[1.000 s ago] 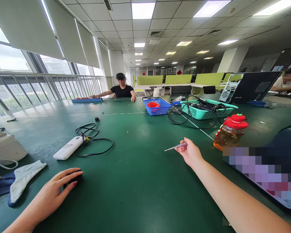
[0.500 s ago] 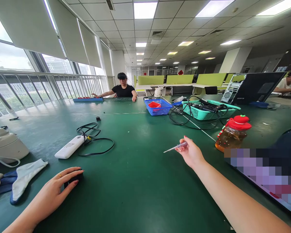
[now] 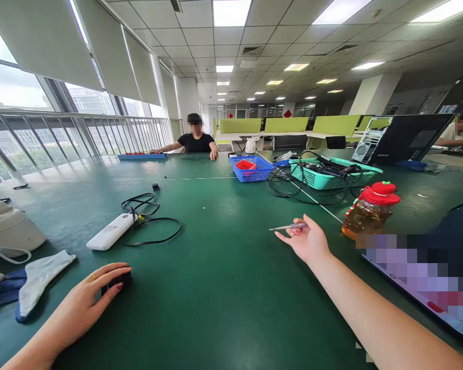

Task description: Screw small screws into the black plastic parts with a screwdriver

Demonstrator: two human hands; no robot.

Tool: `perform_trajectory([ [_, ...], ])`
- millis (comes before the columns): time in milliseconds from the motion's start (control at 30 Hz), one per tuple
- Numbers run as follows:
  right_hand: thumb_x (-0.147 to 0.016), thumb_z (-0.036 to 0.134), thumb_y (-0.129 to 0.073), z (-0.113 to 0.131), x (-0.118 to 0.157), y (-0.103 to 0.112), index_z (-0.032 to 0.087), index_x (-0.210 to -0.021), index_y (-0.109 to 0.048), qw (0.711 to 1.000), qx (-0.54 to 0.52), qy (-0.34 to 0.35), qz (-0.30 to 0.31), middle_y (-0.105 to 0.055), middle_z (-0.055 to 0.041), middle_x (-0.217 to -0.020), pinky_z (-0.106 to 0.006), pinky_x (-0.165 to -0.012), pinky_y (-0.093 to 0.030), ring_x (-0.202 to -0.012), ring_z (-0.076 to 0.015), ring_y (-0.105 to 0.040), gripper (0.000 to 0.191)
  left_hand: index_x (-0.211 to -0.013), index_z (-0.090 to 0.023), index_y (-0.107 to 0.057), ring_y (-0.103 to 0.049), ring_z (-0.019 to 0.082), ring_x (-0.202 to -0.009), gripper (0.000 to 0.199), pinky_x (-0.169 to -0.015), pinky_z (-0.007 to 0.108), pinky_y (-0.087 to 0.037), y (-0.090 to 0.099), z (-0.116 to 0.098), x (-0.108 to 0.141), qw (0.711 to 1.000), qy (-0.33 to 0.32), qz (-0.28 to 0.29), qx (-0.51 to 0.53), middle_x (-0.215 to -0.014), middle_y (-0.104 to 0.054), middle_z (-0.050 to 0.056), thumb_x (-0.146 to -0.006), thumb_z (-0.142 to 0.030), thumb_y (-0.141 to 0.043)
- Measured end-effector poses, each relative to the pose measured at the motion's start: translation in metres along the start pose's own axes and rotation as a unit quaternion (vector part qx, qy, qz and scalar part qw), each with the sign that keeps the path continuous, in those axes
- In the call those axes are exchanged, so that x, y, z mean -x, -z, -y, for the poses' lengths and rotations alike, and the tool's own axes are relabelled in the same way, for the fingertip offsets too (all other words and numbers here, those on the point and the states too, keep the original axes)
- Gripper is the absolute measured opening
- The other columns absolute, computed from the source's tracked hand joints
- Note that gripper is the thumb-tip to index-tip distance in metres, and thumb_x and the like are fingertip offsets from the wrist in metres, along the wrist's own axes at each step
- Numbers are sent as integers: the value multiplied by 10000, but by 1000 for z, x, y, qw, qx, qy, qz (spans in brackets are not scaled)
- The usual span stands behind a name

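My right hand (image 3: 310,239), palm turned upward, holds a slim screwdriver (image 3: 283,227) with a clear handle above the green table. Its metal shaft points left, and one finger stretches out beneath it. On the left, my left hand (image 3: 87,298) curves over a small black object (image 3: 124,279) on the tabletop. The fingers hide most of that object, so its kind is unclear. A white power strip (image 3: 111,232) with a coiled black cord (image 3: 170,240) lies beyond my left hand.
At left are a glove (image 3: 42,277) and a pale bottle (image 3: 11,231). A red-lidded jar (image 3: 370,210) and a blurred screen (image 3: 420,288) stand at right. Farther back are a blue basket (image 3: 250,174), a green basket (image 3: 320,182) with cables, and a seated person (image 3: 196,139).
My right hand has rolled palm-up and shifted slightly right, and the screwdriver is now nearly level, its tip higher. My left hand stays on the black object with barely any movement.
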State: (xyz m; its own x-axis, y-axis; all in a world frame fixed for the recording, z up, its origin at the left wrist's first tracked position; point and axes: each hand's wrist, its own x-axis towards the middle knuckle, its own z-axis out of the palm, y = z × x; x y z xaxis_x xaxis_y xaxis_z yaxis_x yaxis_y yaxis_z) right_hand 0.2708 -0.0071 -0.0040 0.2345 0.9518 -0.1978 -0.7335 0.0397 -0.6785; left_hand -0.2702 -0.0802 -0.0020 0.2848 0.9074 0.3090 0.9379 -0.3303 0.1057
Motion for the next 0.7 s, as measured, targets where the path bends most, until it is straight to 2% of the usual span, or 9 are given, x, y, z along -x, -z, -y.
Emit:
perform_trajectory([
  [133, -806, 422, -652, -5, 12, -13, 215, -637, -562, 992, 52, -74, 89, -454, 66, -453, -567, -961, -410, -466, -96, -428, 281, -1186, -317, -653, -649, 217, -1097, 420, -912, 274, -544, -1, 2, 1, 1000, -9, -5, 7, -1299, -624, -3, -881, -532, -461],
  [200, -753, 455, -715, -10, 16, -16, 213, -623, -585, 981, 88, -86, 148, -478, 66, -468, -528, -962, -417, -462, -90, -421, 304, -1190, -323, -651, -645, 214, -1105, 409, -924, 273, -537, -2, 3, 1, 1000, -17, -2, 14, -1303, -621, -4, -889, -520, -457],
  [267, -710, 486, -754, -16, 19, -17, 211, -607, -597, 970, 136, -86, 180, -471, 73, -460, -485, -962, -420, -450, -83, -407, 333, -1200, -329, -644, -639, 208, -1117, 401, -944, 279, -526, -2, 3, 1, 999, -24, 4, 21, -1307, -618, -5, -898, -505, -449],
  [367, -707, 522, -750, -23, 20, -17, 206, -599, -603, 963, 174, -84, 187, -439, 83, -442, -455, -951, -422, -441, -75, -391, 365, -1211, -331, -637, -635, 208, -1125, 399, -951, 285, -522, -2, 4, 2, 999, -27, 6, 28, -1310, -616, -2, -900, -497, -450],
  [700, -705, 540, -747, -24, 19, -18, 207, -584, -595, 966, 179, -79, 167, -421, 80, -422, -457, -919, -448, -433, -75, -378, 385, -1186, -341, -658, -629, 221, -1134, 370, -964, 302, -517, -6, 6, 1, 999, -37, 7, 26, -1316, -614, -9, -893, -467, -472],
])
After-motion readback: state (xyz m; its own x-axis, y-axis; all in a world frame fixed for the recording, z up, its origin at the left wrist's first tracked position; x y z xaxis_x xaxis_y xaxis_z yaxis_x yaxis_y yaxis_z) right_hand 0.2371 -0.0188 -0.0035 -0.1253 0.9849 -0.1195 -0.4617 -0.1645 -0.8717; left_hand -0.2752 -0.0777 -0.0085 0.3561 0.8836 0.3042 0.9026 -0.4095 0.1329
